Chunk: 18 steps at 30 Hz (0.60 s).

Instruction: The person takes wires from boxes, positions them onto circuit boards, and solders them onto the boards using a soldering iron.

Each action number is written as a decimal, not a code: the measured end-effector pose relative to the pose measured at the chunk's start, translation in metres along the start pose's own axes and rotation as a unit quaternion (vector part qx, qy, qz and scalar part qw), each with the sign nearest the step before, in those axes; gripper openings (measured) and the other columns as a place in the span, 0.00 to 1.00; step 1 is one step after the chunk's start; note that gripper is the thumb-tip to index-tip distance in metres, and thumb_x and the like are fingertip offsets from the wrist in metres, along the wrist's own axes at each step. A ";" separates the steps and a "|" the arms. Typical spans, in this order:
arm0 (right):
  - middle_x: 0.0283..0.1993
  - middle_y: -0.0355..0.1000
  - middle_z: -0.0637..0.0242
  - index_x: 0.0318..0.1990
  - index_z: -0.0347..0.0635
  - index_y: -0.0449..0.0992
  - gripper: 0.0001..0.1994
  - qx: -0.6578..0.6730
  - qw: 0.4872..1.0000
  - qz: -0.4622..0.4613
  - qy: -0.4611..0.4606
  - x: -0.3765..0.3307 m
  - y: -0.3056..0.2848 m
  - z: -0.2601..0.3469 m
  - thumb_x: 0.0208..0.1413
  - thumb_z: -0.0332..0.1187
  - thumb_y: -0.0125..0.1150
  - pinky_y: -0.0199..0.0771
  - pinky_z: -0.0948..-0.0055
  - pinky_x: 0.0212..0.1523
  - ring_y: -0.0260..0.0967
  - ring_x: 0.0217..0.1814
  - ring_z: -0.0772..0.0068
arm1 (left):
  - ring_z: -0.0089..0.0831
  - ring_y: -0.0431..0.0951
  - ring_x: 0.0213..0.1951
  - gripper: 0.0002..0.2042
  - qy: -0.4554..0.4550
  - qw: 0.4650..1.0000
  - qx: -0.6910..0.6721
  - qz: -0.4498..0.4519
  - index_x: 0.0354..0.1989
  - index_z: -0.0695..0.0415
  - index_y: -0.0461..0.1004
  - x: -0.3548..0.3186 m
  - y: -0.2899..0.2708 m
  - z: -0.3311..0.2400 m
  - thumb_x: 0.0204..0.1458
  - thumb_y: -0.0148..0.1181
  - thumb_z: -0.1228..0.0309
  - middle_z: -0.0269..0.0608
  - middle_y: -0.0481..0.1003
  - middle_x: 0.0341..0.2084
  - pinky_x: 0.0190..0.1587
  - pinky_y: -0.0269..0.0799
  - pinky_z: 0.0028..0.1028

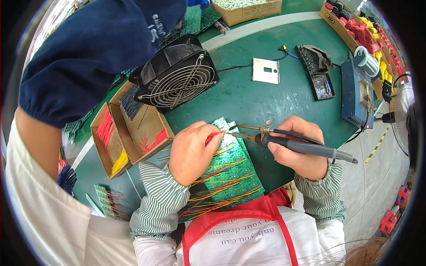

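My left hand (191,150) is closed, thumb and finger pinching a red wire (213,136) against the far end of a green circuit board panel (242,168). In my right hand (308,162) is a grey soldering iron (301,147), its fingers wrapped round the handle. A thin metal feed tube (246,127) is clamped to the iron, and both point at the board beside my left fingertips. The exact contact at the tip is too small to make out. Several red, yellow and black wires (222,190) stick out from the panel toward me.
A black fan (182,80) stands beyond my left hand, near cardboard boxes (116,117) of cut wires. A white plate (266,71), black tray (317,73) and blue machine (355,91) are at the right. Another person's dark blue sleeve (97,57) reaches in from the left.
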State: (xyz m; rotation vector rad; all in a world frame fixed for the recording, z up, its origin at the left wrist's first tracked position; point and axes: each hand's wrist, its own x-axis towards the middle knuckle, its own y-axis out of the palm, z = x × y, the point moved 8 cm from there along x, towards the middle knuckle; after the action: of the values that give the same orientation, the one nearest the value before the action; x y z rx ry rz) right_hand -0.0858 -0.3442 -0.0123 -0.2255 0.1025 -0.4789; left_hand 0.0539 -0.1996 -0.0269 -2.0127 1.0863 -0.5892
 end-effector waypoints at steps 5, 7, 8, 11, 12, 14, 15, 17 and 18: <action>0.24 0.73 0.67 0.29 0.36 0.73 0.09 0.012 1.000 -0.011 0.007 -0.005 -0.006 0.002 0.41 0.29 0.65 0.68 0.80 0.27 0.68 0.24 0.82 | 0.37 0.73 0.24 0.06 -0.001 1.000 0.000 -0.007 0.26 0.63 0.75 -0.001 -0.001 0.000 0.46 0.62 0.72 0.43 0.71 0.21 0.27 0.66 0.31; 0.23 0.73 0.68 0.29 0.36 0.73 0.09 0.032 0.999 -0.015 0.004 -0.008 -0.005 0.001 0.41 0.29 0.65 0.68 0.80 0.27 0.68 0.24 0.82 | 0.35 0.73 0.24 0.05 0.012 0.999 -0.003 -0.033 0.28 0.63 0.76 -0.004 -0.010 -0.004 0.46 0.62 0.73 0.43 0.72 0.21 0.28 0.67 0.29; 0.23 0.73 0.68 0.29 0.36 0.73 0.09 0.031 0.999 -0.018 0.005 -0.011 -0.007 0.002 0.41 0.29 0.65 0.68 0.80 0.27 0.68 0.24 0.82 | 0.33 0.73 0.24 0.05 0.020 0.998 -0.014 -0.050 0.28 0.63 0.76 -0.005 -0.016 -0.004 0.46 0.63 0.74 0.43 0.72 0.21 0.28 0.67 0.28; 0.22 0.72 0.68 0.29 0.36 0.74 0.08 0.012 0.999 -0.011 -0.032 -0.018 -0.008 0.011 0.42 0.28 0.65 0.67 0.81 0.26 0.68 0.24 0.84 | 0.29 0.73 0.23 0.05 -0.006 0.997 0.022 -0.067 0.29 0.65 0.76 -0.021 -0.043 -0.001 0.46 0.64 0.76 0.42 0.72 0.22 0.26 0.67 0.25; 0.22 0.72 0.68 0.29 0.36 0.74 0.08 0.013 0.999 -0.010 -0.033 -0.020 -0.005 0.012 0.42 0.28 0.65 0.67 0.81 0.26 0.68 0.24 0.84 | 0.29 0.73 0.23 0.05 -0.007 0.997 0.022 -0.068 0.29 0.65 0.76 -0.031 -0.046 -0.004 0.46 0.64 0.76 0.42 0.72 0.22 0.26 0.67 0.25; 0.21 0.72 0.68 0.29 0.37 0.74 0.07 0.003 0.997 0.010 -0.073 -0.024 0.003 0.019 0.42 0.28 0.66 0.67 0.81 0.24 0.67 0.22 0.84 | 0.29 0.72 0.22 0.05 -0.052 0.999 -0.004 -0.011 0.29 0.65 0.76 -0.048 -0.040 -0.001 0.46 0.64 0.76 0.42 0.72 0.22 0.26 0.67 0.25; 0.19 0.71 0.69 0.28 0.37 0.73 0.08 0.007 0.998 0.027 -0.063 -0.024 0.010 0.019 0.42 0.28 0.66 0.66 0.80 0.22 0.67 0.20 0.84 | 0.29 0.72 0.22 0.05 -0.067 0.998 -0.019 0.004 0.29 0.64 0.76 -0.056 -0.034 0.006 0.46 0.64 0.76 0.41 0.72 0.22 0.26 0.67 0.25; 0.18 0.70 0.68 0.28 0.38 0.73 0.08 0.002 0.995 0.045 -0.087 -0.025 0.021 0.018 0.42 0.28 0.66 0.66 0.78 0.21 0.67 0.18 0.80 | 0.29 0.72 0.22 0.05 -0.074 0.997 -0.018 0.007 0.29 0.64 0.76 -0.066 -0.030 0.013 0.46 0.64 0.76 0.41 0.72 0.22 0.26 0.67 0.24; 0.18 0.70 0.68 0.28 0.38 0.72 0.08 0.001 0.994 0.059 -0.087 -0.026 0.026 0.019 0.41 0.28 0.66 0.66 0.78 0.21 0.67 0.18 0.79 | 0.29 0.72 0.22 0.05 -0.080 0.997 -0.019 0.010 0.29 0.64 0.76 -0.070 -0.028 0.016 0.46 0.64 0.76 0.41 0.72 0.22 0.26 0.67 0.24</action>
State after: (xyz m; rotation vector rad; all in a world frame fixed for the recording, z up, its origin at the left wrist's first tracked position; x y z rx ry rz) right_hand -0.0938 -0.3059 0.0009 -0.2569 -0.0557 -0.3404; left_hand 0.0414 -0.1240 -0.0170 -2.0408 1.0280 -0.3925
